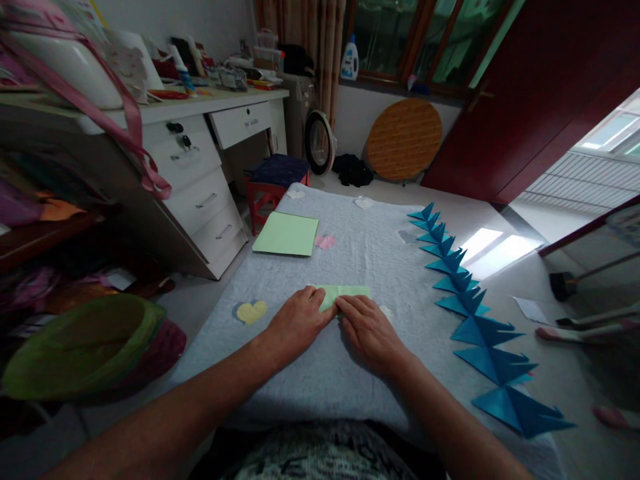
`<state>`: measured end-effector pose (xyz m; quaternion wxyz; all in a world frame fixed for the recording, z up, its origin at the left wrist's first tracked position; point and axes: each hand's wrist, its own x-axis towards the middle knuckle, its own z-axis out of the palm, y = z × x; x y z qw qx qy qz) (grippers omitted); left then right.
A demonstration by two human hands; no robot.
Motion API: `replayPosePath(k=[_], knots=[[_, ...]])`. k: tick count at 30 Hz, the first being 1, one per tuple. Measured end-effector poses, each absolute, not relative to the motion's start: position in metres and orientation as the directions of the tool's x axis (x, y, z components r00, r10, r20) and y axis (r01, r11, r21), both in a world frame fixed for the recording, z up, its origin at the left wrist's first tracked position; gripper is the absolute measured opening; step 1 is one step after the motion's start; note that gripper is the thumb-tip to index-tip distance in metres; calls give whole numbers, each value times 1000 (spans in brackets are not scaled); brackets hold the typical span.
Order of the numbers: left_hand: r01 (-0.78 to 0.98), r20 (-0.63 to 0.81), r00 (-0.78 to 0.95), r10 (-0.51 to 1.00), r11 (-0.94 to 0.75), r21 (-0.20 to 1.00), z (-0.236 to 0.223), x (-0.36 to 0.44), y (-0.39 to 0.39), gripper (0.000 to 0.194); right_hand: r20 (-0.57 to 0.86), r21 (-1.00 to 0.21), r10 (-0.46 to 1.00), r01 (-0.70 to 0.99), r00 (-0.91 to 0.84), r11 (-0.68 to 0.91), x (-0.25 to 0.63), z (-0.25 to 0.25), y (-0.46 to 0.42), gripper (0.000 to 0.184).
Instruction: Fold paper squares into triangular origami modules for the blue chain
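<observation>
A folded strip of light green paper [350,293] lies on the grey-blue cloth [360,247] in front of me. My left hand [297,319] lies flat on the cloth with its fingertips pressing the strip's left end. My right hand [367,325] lies flat beside it, fingers pressing the strip's near edge. Both hands have their fingers stretched out and grip nothing. A stack of square green sheets [287,234] rests farther back on the left. A row of several folded blue paper pieces [467,297] runs along the cloth's right side.
A white desk with drawers [200,173] stands at the left, cluttered on top. A red stool [273,190] sits behind the cloth. Green and pink bags [90,343] lie at the lower left. Heart patches [251,311] mark the cloth. A round wooden board [404,139] leans on the far wall.
</observation>
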<state>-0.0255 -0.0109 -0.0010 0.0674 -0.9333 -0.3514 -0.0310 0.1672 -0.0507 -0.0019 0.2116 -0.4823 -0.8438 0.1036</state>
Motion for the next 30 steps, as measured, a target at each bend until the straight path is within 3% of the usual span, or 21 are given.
replayPosePath(k=[9,13,18,25,30], knots=[[641,179,766,618,-758,-123,-12,-40,-33,41,137,-358,880,806,-454,471,165,12,-50,39],[659,143,751,645,-745,-100,-4,-45,-41,35,105,-284,862,816,-495,503,163,15,-53,48],[707,117,707,697,-702,-88,3,-50,-47,33,110,-171,833,815,-542,553,157,19,-60,46],[716,117,698,706,-692,-92,-3,-54,-51,33,62,-160,844,829,-533,536,153,12,-68,62],[714,118,700,705,-693,-97,-8,-55,-52,33,48,-173,843,827,-536,535,165,8,-72,63]])
